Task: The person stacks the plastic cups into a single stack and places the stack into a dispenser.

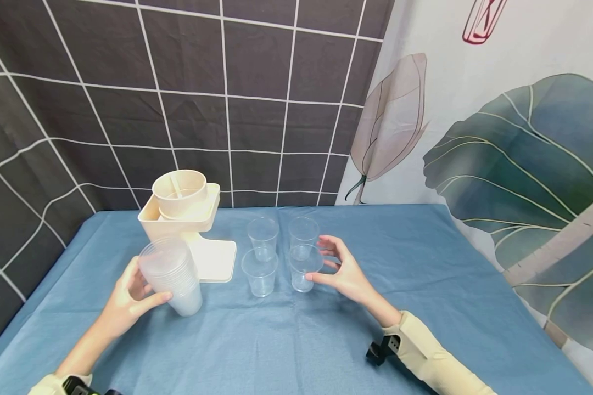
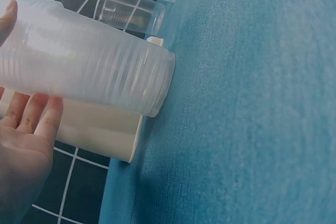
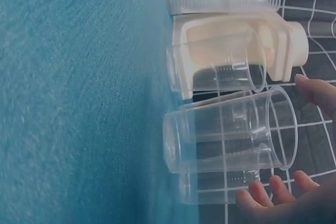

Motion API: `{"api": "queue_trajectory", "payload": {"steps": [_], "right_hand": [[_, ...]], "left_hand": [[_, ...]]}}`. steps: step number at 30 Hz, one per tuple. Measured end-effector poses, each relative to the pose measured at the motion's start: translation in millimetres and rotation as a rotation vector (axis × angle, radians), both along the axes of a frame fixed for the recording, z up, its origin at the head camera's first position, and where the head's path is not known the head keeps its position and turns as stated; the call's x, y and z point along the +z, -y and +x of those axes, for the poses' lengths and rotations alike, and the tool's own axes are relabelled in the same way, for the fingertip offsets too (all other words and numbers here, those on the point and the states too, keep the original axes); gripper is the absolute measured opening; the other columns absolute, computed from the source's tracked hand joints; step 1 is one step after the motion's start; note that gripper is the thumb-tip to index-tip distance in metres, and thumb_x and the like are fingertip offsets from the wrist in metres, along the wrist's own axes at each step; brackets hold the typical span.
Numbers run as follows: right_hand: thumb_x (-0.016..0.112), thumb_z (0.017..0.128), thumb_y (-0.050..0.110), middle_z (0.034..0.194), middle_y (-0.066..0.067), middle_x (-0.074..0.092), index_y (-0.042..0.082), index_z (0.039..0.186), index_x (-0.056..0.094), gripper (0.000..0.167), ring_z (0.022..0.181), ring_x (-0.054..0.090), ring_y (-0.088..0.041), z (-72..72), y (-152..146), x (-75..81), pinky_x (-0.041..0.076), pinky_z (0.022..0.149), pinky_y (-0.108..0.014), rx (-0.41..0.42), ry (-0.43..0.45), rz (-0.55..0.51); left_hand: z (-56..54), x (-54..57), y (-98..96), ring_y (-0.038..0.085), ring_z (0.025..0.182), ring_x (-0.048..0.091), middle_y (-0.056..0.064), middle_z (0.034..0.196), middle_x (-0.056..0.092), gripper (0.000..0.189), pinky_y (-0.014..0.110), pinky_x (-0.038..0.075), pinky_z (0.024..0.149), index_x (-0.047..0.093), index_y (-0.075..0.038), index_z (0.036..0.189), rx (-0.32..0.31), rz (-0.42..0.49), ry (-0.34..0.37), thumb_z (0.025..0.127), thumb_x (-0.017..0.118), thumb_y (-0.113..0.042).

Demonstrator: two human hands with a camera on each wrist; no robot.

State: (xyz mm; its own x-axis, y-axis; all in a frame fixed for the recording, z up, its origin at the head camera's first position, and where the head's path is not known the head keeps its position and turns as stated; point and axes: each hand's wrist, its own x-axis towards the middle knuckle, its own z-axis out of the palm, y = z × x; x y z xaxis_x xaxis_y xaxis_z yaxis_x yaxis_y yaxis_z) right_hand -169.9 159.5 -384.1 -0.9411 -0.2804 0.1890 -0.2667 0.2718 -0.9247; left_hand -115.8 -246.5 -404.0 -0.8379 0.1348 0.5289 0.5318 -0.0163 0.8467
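Note:
My left hand (image 1: 128,299) grips a stack of nested clear plastic cups (image 1: 173,277), thumb on one side and fingers on the other, also seen in the left wrist view. The stack leans slightly; whether its base touches the cloth I cannot tell. Several single clear cups stand upright in a two-by-two group at the middle. Around the front right cup (image 1: 306,263) my right hand (image 1: 343,269) is spread, its thumb in front and fingers behind. In the right wrist view, gaps show between that cup (image 3: 231,135) and the fingers (image 3: 281,187).
Behind the stack stands a cream holder (image 1: 178,224) with a round cup-shaped container (image 1: 180,192) on top and a flat base (image 1: 217,260). A blue cloth (image 1: 286,351) covers the table. A dark grid-patterned curtain (image 1: 192,60) and a leaf-printed one (image 1: 514,164) hang behind.

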Motion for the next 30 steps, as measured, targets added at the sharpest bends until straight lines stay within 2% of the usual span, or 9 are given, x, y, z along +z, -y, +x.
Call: {"api": "queue_trajectory", "payload": {"steps": [6, 10, 21, 30], "right_hand": [[0.081, 0.074, 0.009, 0.140, -0.021, 0.043, 0.007, 0.141, 0.035, 0.081, 0.125, 0.045, -0.039, -0.6, 0.7, -2.8, 0.042, 0.106, -0.049, 0.002, 0.082, -0.030], [0.081, 0.075, 0.012, 0.141, -0.021, 0.042, 0.008, 0.142, 0.034, 0.082, 0.126, 0.045, -0.035, -1.9, 1.4, -6.2, 0.042, 0.106, -0.048, 0.004, 0.120, -0.013], [0.080, 0.076, 0.011, 0.142, -0.023, 0.041, 0.007, 0.142, 0.035, 0.080, 0.129, 0.044, -0.038, -4.1, 5.5, -12.2, 0.038, 0.108, -0.053, 0.040, 0.141, -0.021], [0.079, 0.077, 0.009, 0.143, -0.023, 0.041, 0.008, 0.142, 0.035, 0.078, 0.130, 0.043, -0.038, -4.9, 8.2, -14.1, 0.036, 0.109, -0.053, 0.047, 0.161, -0.017]], "left_hand": [[-0.2, 0.2, 0.1, 0.000, 0.112, 0.055, -0.009, 0.122, 0.058, 0.076, 0.009, 0.045, 0.091, 0.043, -0.006, 0.129, -0.002, -0.001, -0.001, 0.065, 0.058, 0.033], [0.3, 0.8, -0.2, 0.000, 0.112, 0.055, -0.009, 0.121, 0.059, 0.076, 0.009, 0.045, 0.091, 0.043, -0.007, 0.128, -0.005, -0.001, 0.002, 0.065, 0.058, 0.032], [0.7, 0.8, -1.8, 0.001, 0.112, 0.056, -0.007, 0.120, 0.059, 0.075, 0.010, 0.046, 0.090, 0.043, -0.006, 0.128, -0.010, 0.017, -0.009, 0.065, 0.058, 0.033], [2.1, 1.5, -2.5, 0.001, 0.112, 0.056, -0.007, 0.120, 0.058, 0.075, 0.010, 0.046, 0.090, 0.043, -0.006, 0.128, 0.011, 0.007, -0.002, 0.065, 0.059, 0.032]]}}
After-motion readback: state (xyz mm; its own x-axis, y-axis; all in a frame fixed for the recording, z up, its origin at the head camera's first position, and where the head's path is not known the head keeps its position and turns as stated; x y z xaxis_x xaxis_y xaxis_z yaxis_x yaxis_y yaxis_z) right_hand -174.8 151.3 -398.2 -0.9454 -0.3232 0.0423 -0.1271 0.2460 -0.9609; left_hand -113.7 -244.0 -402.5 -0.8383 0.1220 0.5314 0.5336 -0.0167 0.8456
